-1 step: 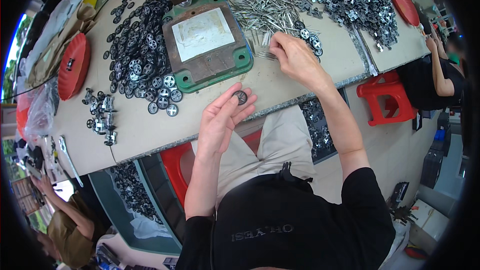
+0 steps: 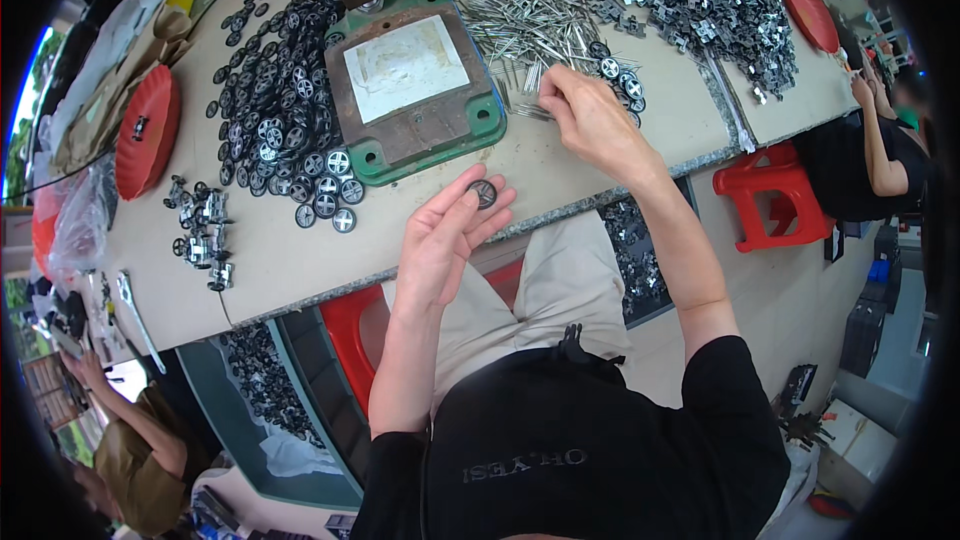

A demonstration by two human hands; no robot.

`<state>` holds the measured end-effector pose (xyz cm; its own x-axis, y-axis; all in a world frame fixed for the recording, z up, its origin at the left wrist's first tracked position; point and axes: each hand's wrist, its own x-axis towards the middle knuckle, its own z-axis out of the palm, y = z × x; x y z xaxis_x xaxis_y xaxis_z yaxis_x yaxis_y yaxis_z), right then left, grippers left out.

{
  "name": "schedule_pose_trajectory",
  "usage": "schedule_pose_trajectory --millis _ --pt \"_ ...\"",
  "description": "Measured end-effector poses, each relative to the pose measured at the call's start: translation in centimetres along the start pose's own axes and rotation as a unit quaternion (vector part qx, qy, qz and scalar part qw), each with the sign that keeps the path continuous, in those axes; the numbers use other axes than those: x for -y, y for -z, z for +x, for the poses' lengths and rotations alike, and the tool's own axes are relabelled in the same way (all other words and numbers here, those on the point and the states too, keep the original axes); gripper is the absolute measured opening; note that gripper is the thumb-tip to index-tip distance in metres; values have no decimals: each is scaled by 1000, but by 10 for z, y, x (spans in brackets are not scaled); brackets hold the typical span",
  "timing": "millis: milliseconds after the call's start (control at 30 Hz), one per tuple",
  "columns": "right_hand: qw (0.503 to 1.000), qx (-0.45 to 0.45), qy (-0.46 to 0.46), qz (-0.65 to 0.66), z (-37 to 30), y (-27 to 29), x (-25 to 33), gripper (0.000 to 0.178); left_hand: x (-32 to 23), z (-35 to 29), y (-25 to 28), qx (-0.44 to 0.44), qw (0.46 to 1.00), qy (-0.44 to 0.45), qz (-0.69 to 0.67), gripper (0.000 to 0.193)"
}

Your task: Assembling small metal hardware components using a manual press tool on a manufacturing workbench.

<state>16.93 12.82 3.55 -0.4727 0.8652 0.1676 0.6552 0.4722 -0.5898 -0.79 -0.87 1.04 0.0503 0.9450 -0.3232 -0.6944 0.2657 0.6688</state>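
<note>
Left hand (image 2: 440, 240): black wheel (image 2: 486, 196) pinched between thumb and fingers, over table (image 2: 275, 275) near front edge; thumb covers part of rim. Right hand (image 2: 595, 120): fingertips bunched at metal pins (image 2: 530, 18); cannot tell whether pin gripped. Green press (image 2: 425, 140): top cut off.

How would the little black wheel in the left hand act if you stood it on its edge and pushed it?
The black wheel would probably roll, because its rim is round. It may be quite light, since the left hand holds it with just thumb and fingers. It's likely stiff, too: it looks flat and unbent in that pinch.
</note>
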Motion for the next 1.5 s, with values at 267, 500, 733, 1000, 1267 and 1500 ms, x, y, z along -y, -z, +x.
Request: schedule_pose_trajectory --millis 267,500,733,1000,1267,1500 --pt "994 57 17 -91 0 -13 3 11 2 3 -2 2 1000 4 -5 36" --pt "995 39 27 -85 2 -12 3 8 2 4 -2 0 1000 6 -12 37" --pt "988 25 25 153 -14 -1 38 13 1 4 -1 8 1000 10 -15 39" --pt "832 93 -80 541 -37 -34 38 10 2 4 0 25 1000 13 -15 41" --pt "963 -22 198 183 -46 -36 40 10 5 4 7 32 999 4 -26 41" --pt "924 -88 82 364 -62 -54 36 13 8 5 2 34 999 -4 -2 41"
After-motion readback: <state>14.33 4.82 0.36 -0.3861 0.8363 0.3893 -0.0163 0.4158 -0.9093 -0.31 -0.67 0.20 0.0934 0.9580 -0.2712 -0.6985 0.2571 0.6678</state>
